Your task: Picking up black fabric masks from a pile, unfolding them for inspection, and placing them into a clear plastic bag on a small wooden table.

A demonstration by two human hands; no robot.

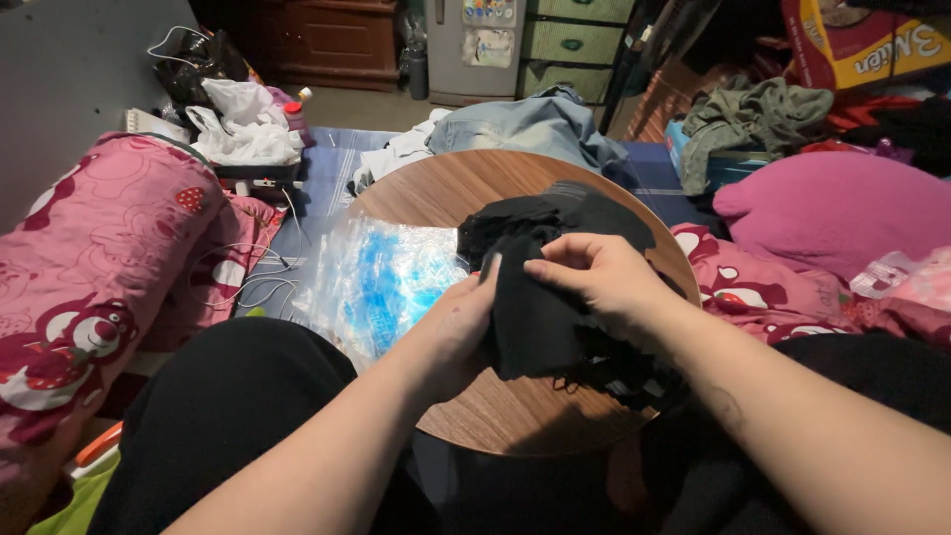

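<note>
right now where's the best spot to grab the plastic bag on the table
Take the plastic bag by its left edge, coming from the left. It lies flat, hanging off the table there, while black cloth and both hands crowd its right side.

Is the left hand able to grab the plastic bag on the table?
Probably yes. The plastic bag lies right beside the left hand with nothing between, but that hand now grips the black cloth, so it would need to let go.

Cluttered home bedroom, pink patterned bedding [89, 258], pink pillow [842, 208], wooden dresser [327, 40], heaped clothes [753, 119]
</note>
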